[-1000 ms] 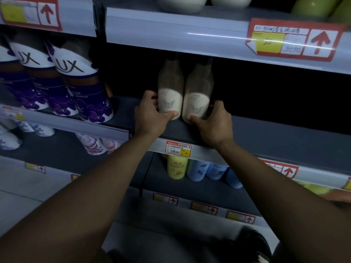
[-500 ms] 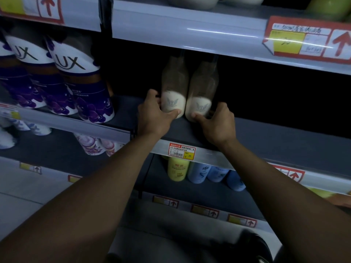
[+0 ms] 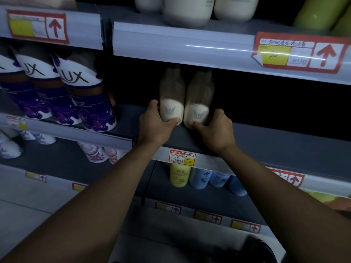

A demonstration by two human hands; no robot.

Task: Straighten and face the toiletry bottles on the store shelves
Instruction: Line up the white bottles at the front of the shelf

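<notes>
Two beige bottles with winged emblems stand side by side, touching, well back on the dark middle shelf (image 3: 284, 147). My left hand (image 3: 154, 124) grips the base of the left beige bottle (image 3: 171, 99), thumb across its front. Around the base of the right beige bottle (image 3: 199, 103) curls my right hand (image 3: 214, 130), thumb under the label. Both emblems face outward. Their caps are hidden in shadow under the shelf above.
Purple and white LUX bottles (image 3: 91, 103) fill the shelf section to the left. A price tag (image 3: 182, 157) sits on the shelf rail below my hands. Yellow (image 3: 179, 175) and blue bottles (image 3: 201, 179) stand one shelf down. White jugs (image 3: 188, 10) and green bottles (image 3: 319, 14) sit above.
Both hands and the two beige bottles have slid slightly farther back on the shelf. The camera has tilted, shifting the view a little.
</notes>
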